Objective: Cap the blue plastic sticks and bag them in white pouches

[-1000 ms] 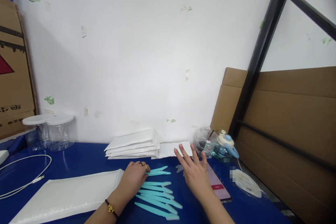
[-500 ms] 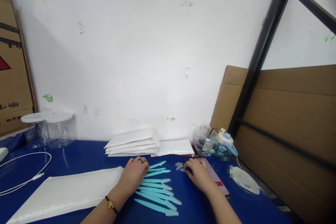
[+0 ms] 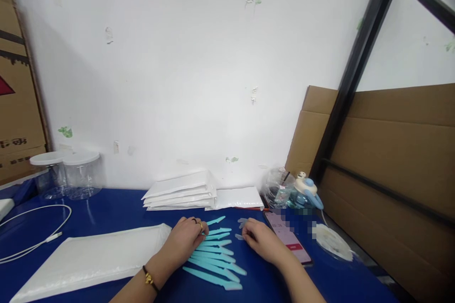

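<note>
Several turquoise eyebrow razors (image 3: 213, 261) lie fanned out on the blue table, their blade ends pointing right. My left hand (image 3: 188, 239) bends over the handle ends of the upper razors, fingers closed around one at the fingertips; the grip itself is partly hidden. To the right, my right hand (image 3: 262, 241) has its fingers curled in a pinch. A small clear blade cover (image 3: 239, 236) shows at those fingertips. More translucent covers (image 3: 242, 222) lie just beyond, partly behind the fingers.
A white padded mailer (image 3: 103, 255) lies at left, near a white cable (image 3: 35, 247) and lidded clear jars (image 3: 83, 175). Stacked mailers (image 3: 179, 194) stand against the wall. Right of my hand are a phone (image 3: 293, 241), a plastic-wrapped cup, a blue-and-cream bottle (image 3: 305, 191) and a white round item (image 3: 334, 242).
My left hand has shifted slightly right over the razors. The right hand has moved a little down and left, its fingers more curled, and one clear cover now sits lower, at its fingertips.
</note>
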